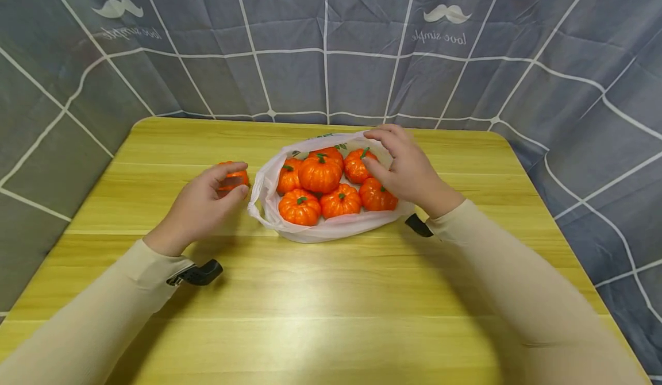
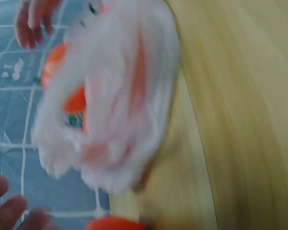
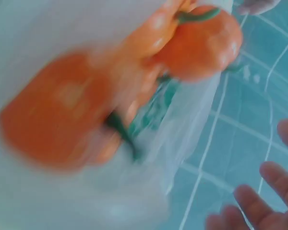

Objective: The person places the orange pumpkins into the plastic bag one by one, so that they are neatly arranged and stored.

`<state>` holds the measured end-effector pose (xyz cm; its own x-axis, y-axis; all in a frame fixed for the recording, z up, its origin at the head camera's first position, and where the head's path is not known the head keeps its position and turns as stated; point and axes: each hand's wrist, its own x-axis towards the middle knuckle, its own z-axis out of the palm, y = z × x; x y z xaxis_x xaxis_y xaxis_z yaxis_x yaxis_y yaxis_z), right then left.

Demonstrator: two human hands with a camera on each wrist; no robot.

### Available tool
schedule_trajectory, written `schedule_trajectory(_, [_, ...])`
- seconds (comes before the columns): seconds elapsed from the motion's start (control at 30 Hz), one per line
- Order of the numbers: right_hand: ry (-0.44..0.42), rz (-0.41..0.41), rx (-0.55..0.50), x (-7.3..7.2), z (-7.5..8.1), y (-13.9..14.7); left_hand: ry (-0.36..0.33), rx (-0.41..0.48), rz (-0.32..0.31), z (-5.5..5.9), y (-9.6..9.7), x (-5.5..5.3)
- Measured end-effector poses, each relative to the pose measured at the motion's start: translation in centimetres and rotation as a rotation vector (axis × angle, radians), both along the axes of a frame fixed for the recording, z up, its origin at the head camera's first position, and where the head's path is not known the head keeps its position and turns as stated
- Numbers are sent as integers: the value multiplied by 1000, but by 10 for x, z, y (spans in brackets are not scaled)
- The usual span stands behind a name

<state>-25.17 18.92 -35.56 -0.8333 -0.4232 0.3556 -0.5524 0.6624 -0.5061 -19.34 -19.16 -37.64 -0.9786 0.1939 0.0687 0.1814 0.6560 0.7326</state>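
Note:
A thin white plastic bag [image 1: 331, 233] lies with its mouth spread wide, and several small orange pumpkins [image 1: 320, 173] with green stems sit inside it. One more pumpkin [image 1: 241, 175] is on the table to the left of the bag, partly hidden behind my left hand [image 1: 199, 204]. That hand's fingers are loosely bent and apart from the thumb. Over the bag's right side is my right hand [image 1: 408, 169], its fingertips close to the rim and its thumb overlapping a pumpkin. The right wrist view shows its fingers [image 3: 254, 203] spread apart, holding nothing.
The bag and the loose pumpkin rest on a yellow wood-grain table [image 1: 305, 293]. A grey-blue curtain [image 1: 289, 29] with white grid lines surrounds its back and sides. Black straps [image 1: 201, 273] hang at both sleeve cuffs.

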Motion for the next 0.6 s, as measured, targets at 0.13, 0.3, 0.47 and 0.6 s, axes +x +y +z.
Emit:
schedule_trajectory(0.13, [12,-87,86,-2,-4,22,156,-58,105,-4,-12,-6])
schedule_trajectory(0.3, [-177,-115,283,-4,-12,41,-9,-173,123,-12,-29,-20])
schedule_trajectory(0.47, [-285,-106,328,-6,-22,53,-192,-235,60,-21,-36,-32])
schedule_trajectory(0.6, [-338,-90,324,-8,-25,57,-230,-243,40,-26,-38,-38])
